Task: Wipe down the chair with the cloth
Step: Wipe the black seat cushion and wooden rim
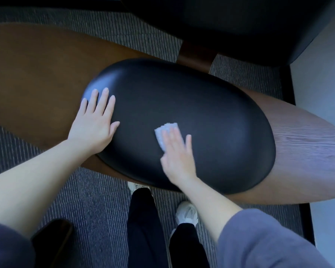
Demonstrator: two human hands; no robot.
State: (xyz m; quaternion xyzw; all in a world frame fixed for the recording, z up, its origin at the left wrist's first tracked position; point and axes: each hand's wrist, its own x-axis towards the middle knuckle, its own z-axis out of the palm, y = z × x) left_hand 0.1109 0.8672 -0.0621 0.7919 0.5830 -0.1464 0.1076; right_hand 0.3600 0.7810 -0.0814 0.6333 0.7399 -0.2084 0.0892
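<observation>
The chair has a black oval padded seat (211, 117) mounted on a long brown wooden base (27, 74). My left hand (97, 122) lies flat on the seat's left end, fingers spread, holding nothing. My right hand (177, 153) presses flat on a small white cloth (163, 133) near the middle of the seat. The cloth sticks out past my fingertips on the upper left; the rest of it is hidden under my palm. The right hand looks blurred.
A second dark upholstered piece (230, 22) stands at the top, with a brown wooden leg (196, 55) below it. Grey ribbed carpet (97, 206) covers the floor. My legs in black trousers and white shoes (187, 212) stand just before the seat's near edge.
</observation>
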